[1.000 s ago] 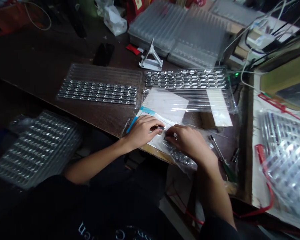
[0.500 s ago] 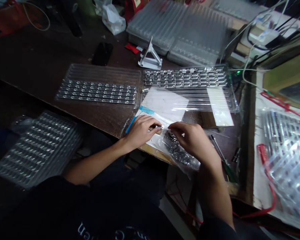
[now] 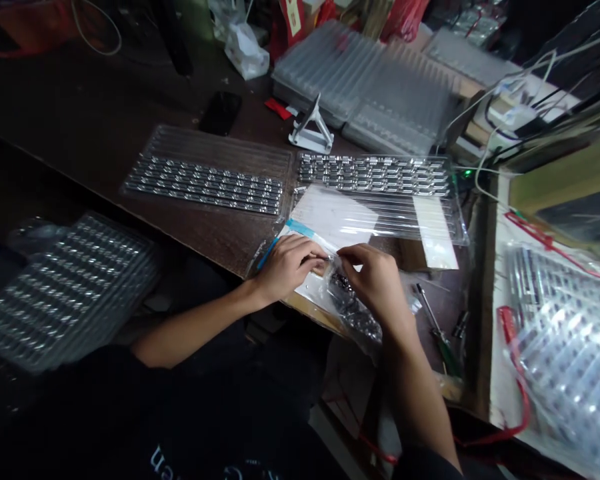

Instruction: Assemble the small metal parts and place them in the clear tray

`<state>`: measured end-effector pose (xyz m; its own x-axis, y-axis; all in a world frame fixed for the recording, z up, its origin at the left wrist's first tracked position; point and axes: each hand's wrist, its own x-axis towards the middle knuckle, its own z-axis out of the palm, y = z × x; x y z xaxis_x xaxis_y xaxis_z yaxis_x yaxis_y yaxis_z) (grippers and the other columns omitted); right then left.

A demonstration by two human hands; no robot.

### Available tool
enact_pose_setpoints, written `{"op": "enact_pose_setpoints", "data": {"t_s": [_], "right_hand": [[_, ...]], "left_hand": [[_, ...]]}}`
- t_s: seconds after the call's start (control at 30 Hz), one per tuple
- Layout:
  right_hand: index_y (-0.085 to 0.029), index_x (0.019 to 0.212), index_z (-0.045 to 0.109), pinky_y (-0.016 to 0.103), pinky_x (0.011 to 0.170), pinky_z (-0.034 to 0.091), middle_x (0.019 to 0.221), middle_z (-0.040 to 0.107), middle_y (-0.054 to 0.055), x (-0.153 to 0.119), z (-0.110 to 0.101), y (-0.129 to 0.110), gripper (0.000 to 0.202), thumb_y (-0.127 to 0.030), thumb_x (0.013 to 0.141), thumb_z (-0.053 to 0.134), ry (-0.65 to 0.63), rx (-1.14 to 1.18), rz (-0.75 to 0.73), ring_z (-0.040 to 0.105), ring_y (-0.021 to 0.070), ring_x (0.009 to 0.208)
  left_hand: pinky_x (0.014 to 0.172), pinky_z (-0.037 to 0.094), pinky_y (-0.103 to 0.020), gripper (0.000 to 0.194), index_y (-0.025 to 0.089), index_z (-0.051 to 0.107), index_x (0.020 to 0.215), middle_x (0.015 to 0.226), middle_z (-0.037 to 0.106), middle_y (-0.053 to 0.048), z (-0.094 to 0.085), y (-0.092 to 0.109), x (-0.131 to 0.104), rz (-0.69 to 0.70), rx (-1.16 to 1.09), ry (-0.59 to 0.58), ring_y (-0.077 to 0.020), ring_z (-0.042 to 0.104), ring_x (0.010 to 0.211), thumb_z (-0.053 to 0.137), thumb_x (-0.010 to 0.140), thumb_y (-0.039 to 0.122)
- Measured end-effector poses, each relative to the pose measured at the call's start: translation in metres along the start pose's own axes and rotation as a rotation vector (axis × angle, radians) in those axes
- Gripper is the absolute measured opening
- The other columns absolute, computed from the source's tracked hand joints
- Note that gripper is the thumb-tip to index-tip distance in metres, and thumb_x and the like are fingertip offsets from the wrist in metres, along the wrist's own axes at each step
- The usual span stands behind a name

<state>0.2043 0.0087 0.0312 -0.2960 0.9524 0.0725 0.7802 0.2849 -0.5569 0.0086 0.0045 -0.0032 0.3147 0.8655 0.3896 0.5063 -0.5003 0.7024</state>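
Note:
My left hand (image 3: 287,268) pinches a small shiny metal part (image 3: 327,258) between thumb and fingers, over the desk's front edge. Close to its right end, my right hand (image 3: 375,275) is closed in a pinch; whatever its fingertips hold is too small to make out. Below the right hand lies a clear plastic bag (image 3: 363,321) of small dark metal pieces, partly covered by that hand. Under and behind both hands is a white sheet (image 3: 337,215) with a blue strip (image 3: 300,227).
Behind are a left clear tray (image 3: 220,143) and a right clear tray (image 3: 380,217), both partly filled with rows of metal parts. A white stand (image 3: 311,137), a phone (image 3: 221,113) and stacked trays (image 3: 330,60) sit farther back. A green-handled screwdriver (image 3: 445,350) lies right; filled trays (image 3: 65,287) stand low left.
The view has shifted slightly, so the desk appears lower. The metal part in my left hand now shows less, and the right fingertips are closer to it.

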Motion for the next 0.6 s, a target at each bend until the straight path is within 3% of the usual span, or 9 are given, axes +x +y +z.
{"op": "enact_pose_setpoints", "data": {"t_s": [0.17,0.37,0.47,0.6], "right_hand": [[-0.016,0.091,0.070,0.025,0.067,0.047,0.089,0.070,0.008,0.005,0.018,-0.010,0.019,-0.016,0.091,0.051,-0.140,0.014,-0.155,0.065,0.0163,0.073],[-0.020,0.115,0.069,0.027,0.071,0.046,0.102,0.069,0.009,0.000,0.020,-0.026,0.032,-0.012,0.094,0.045,-0.249,-0.283,-0.200,0.064,0.0197,0.086],[-0.022,0.116,0.070,0.026,0.070,0.046,0.100,0.069,0.008,0.001,0.016,-0.031,0.035,-0.011,0.095,0.044,-0.297,-0.299,-0.192,0.066,0.0195,0.085],[-0.026,0.124,0.066,0.025,0.070,0.047,0.111,0.069,0.007,0.001,0.008,-0.030,0.040,-0.011,0.094,0.043,-0.303,-0.207,-0.164,0.068,0.0185,0.088]], "left_hand": [[0.089,0.048,-0.033,0.031,0.021,0.060,0.112,0.097,0.075,-0.002,-0.019,0.002,-0.009,0.010,-0.010,0.160,-0.0181,0.068,0.096,0.074,0.084,0.020],[0.091,0.048,-0.034,0.028,0.022,0.062,0.113,0.098,0.075,-0.001,-0.045,-0.013,-0.015,-0.026,0.084,0.127,-0.0182,0.068,0.097,0.071,0.086,0.022],[0.091,0.049,-0.035,0.014,0.021,0.067,0.105,0.102,0.074,-0.003,-0.067,-0.035,0.003,-0.067,0.140,0.101,-0.0183,0.067,0.097,0.064,0.091,0.023],[0.090,0.050,-0.033,0.014,0.018,0.070,0.099,0.103,0.074,-0.005,-0.093,-0.070,0.053,-0.110,0.147,0.108,-0.0182,0.067,0.097,0.059,0.091,0.021]]}}
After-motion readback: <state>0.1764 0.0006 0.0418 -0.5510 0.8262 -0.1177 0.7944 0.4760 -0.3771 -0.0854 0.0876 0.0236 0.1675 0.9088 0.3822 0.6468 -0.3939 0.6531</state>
